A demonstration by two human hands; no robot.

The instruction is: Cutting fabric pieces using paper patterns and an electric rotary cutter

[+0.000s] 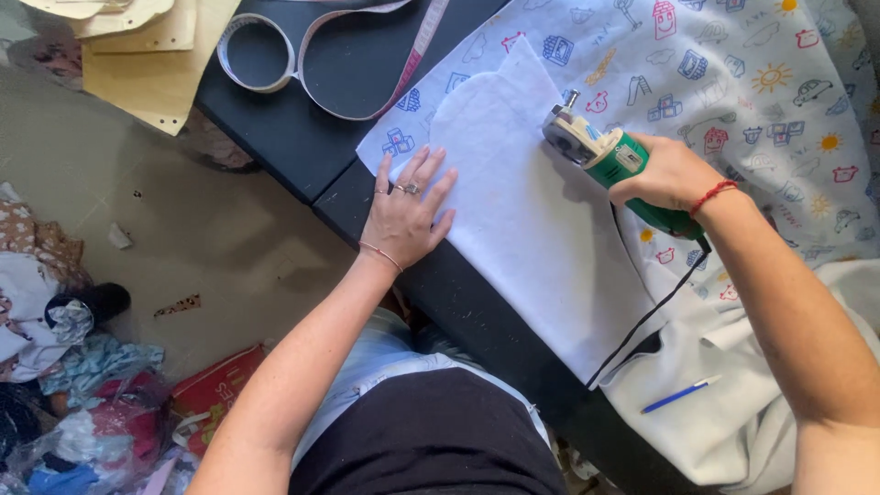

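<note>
The left hand [408, 215] lies flat, fingers [438, 194] spread, on a white felt-like fabric piece [527, 229] spread over the black table [312, 128]. The right hand [667, 172] grips a green handheld electric fabric cutter [610, 160], its head on the white piece. Beneath lies a white printed cotton cloth with small coloured drawings [733, 73]. A pink-and-white measuring tape [316, 55] curls nearby; a blue pen [680, 395] rests on plain white cloth.

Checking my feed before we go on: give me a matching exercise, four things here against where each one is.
1 electric fabric cutter
2 measuring tape
3 blue pen
4 left hand

a coiled on the black table
b flat on the white fabric
c gripped in the right hand
d lying on white cloth at lower right

Pairs: 1-c, 2-a, 3-d, 4-b
</note>
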